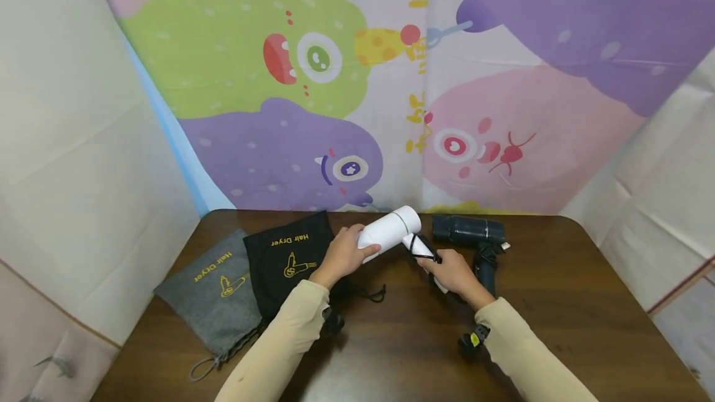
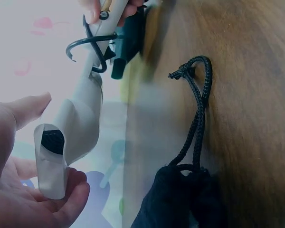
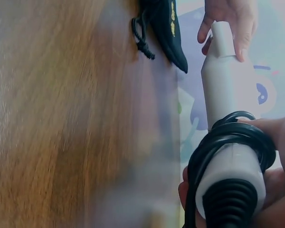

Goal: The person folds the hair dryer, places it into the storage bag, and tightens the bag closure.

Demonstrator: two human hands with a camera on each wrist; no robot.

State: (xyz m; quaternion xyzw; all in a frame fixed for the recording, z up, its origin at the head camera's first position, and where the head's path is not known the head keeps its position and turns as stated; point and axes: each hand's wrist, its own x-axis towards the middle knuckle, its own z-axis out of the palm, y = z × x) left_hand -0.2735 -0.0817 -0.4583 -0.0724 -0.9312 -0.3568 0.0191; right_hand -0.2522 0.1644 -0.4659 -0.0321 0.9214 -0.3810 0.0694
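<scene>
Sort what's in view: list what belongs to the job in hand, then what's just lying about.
In the job:
White dryer, held by left hand and right hand
Black cord, wound round it

Apparently lying about, held by neither hand:
Dark dryer
Black pouch
Grey pouch
The pouches could still prove part of it.

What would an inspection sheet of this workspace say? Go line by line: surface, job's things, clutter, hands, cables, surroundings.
Surface: brown wood-grain tabletop, back corners rounded.
Job's things: white hair dryer, held up off the tabletop.
Clutter: dark hair dryer lying at the right; black drawstring pouch overlapping grey drawstring pouch at the left.
Hands: left hand holds the white hair dryer's narrow nozzle end; right hand grips its handle.
Cables: black cord wound round the white hair dryer's handle; dark cord bundled at the dark hair dryer's handle.
Surroundings: cartoon-monster backdrop behind; pale panels on both sides.
</scene>
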